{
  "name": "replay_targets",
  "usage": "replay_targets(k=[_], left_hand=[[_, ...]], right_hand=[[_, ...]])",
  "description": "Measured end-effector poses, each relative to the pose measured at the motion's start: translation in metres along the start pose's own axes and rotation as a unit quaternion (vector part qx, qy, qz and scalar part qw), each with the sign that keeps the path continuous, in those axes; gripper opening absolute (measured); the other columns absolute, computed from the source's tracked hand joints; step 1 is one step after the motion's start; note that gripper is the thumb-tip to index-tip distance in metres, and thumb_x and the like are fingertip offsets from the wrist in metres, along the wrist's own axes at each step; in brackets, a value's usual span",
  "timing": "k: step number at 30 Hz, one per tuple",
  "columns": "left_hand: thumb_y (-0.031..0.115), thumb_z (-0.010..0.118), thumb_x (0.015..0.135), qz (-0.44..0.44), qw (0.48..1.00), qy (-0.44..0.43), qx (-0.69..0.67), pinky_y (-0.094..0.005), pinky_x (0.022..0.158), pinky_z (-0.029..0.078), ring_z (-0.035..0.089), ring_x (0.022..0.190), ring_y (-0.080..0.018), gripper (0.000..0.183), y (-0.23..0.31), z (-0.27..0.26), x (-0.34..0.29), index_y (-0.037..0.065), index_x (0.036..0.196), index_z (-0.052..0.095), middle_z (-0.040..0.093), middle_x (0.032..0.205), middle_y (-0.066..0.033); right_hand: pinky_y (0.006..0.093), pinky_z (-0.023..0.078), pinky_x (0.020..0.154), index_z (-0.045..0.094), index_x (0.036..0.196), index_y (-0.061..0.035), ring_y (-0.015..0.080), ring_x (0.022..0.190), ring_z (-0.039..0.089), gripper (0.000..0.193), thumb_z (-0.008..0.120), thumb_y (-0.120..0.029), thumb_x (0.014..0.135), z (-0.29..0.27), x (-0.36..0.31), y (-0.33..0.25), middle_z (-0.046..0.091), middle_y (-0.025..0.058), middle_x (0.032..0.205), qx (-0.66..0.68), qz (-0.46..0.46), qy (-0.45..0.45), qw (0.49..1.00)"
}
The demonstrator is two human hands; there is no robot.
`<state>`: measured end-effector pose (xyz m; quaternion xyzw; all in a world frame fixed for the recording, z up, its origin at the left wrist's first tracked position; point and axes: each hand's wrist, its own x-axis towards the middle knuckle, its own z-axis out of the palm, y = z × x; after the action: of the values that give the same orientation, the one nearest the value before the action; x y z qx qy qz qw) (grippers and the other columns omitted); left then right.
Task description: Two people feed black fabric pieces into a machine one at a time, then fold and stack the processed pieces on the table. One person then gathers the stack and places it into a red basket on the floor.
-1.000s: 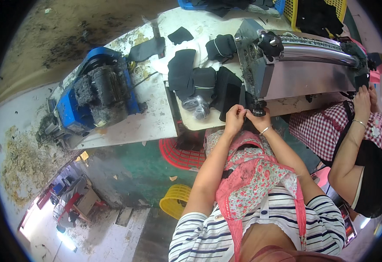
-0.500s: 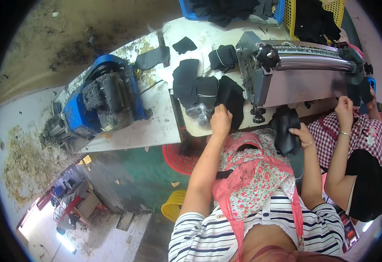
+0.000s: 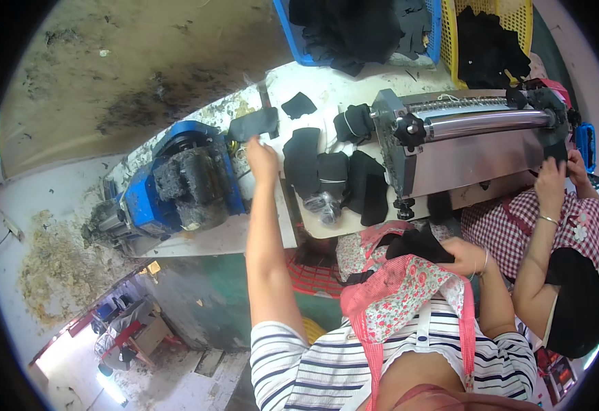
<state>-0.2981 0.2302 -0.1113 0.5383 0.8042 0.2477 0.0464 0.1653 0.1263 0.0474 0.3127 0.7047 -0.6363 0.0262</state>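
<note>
My left hand (image 3: 263, 163) is stretched out beside the blue motorised machine (image 3: 186, 179), at the lower edge of a dark grey cloth piece (image 3: 253, 124). Its fingers are drawn together; what they hold, if anything, is too small to make out. Thin yellowish bands (image 3: 234, 146) lie close to it. In front of my apron, my right hand (image 3: 465, 256) grips black fabric pieces (image 3: 417, 244). Several black pieces (image 3: 302, 161) and a banded black bundle (image 3: 332, 171) lie on the white board, with a clear plastic bundle (image 3: 323, 207) at its front edge.
To the right stands a metal roller machine (image 3: 477, 127). A co-worker's hands (image 3: 553, 181) are at its right end with black cloth. Behind are a blue basket (image 3: 435, 34) and a yellow basket (image 3: 523, 27), both holding black cloth. A red basket (image 3: 313, 274) sits below the table edge.
My left hand has left the black pieces at the board's front and moved left to the blue machine. My right hand has drawn its black fabric nearer my apron. The view has shifted.
</note>
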Motion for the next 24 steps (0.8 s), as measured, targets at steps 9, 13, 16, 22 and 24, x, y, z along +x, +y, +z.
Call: replay_targets(k=[9, 13, 16, 22, 24], left_hand=[[0.031, 0.059, 0.080, -0.130, 0.882, -0.274, 0.362, -0.0415, 0.082, 0.044, 0.048, 0.110, -0.0299, 0.047, -0.015, 0.028, 0.106, 0.005, 0.118, 0.047, 0.058, 0.110, -0.0130], [0.040, 0.072, 0.069, -0.211, 0.900, -0.207, 0.320, -0.0464, 0.085, 0.043, 0.052, 0.107, -0.0307, 0.057, -0.040, 0.002, 0.113, 0.008, 0.114, 0.054, 0.060, 0.109, -0.0122], [0.021, 0.071, 0.069, -0.094, 0.982, -0.136, 0.092, -0.0384, 0.076, 0.046, 0.060, 0.085, -0.0325, 0.028, -0.042, 0.001, 0.104, 0.004, 0.089, 0.063, 0.063, 0.088, -0.0176], [-0.002, 0.059, 0.060, 0.238, 0.954, -0.180, 0.038, -0.0433, 0.078, 0.041, 0.050, 0.090, -0.0367, 0.032, 0.066, -0.021, -0.037, 0.003, 0.091, 0.053, 0.053, 0.094, -0.0171], [-0.002, 0.059, 0.059, 0.239, 0.952, -0.180, 0.058, -0.0437, 0.078, 0.041, 0.049, 0.091, -0.0378, 0.034, 0.052, -0.007, -0.069, 0.003, 0.092, 0.052, 0.052, 0.092, -0.0177]], right_hand=[[0.0394, 0.045, 0.075, 0.056, 0.097, 0.0050, 0.0372, 0.086, 0.057, 0.044, 0.067, -0.026, 0.067, 0.013, 0.000, -0.027, 0.057, 0.0216, 0.091, -0.028, 0.036, 0.045, 0.998], [0.0409, 0.045, 0.072, 0.055, 0.091, 0.0067, 0.0387, 0.084, 0.056, 0.041, 0.066, -0.029, 0.074, 0.008, 0.008, -0.046, 0.056, 0.0231, 0.088, -0.024, 0.083, 0.141, 0.986], [0.0385, 0.046, 0.078, 0.056, 0.098, 0.0066, 0.0378, 0.090, 0.056, 0.047, 0.068, -0.031, 0.073, -0.002, -0.003, -0.041, 0.057, 0.0237, 0.098, 0.012, 0.130, 0.150, 0.980], [0.0331, 0.040, 0.093, 0.051, 0.113, 0.0087, 0.0272, 0.105, 0.054, 0.056, 0.072, -0.019, 0.070, 0.004, -0.049, 0.079, 0.058, 0.0207, 0.110, 0.130, 0.273, 0.336, 0.892], [0.0328, 0.041, 0.091, 0.052, 0.112, 0.0075, 0.0256, 0.102, 0.055, 0.051, 0.071, -0.017, 0.071, -0.004, -0.037, 0.084, 0.059, 0.0194, 0.107, 0.123, 0.251, 0.322, 0.905]])
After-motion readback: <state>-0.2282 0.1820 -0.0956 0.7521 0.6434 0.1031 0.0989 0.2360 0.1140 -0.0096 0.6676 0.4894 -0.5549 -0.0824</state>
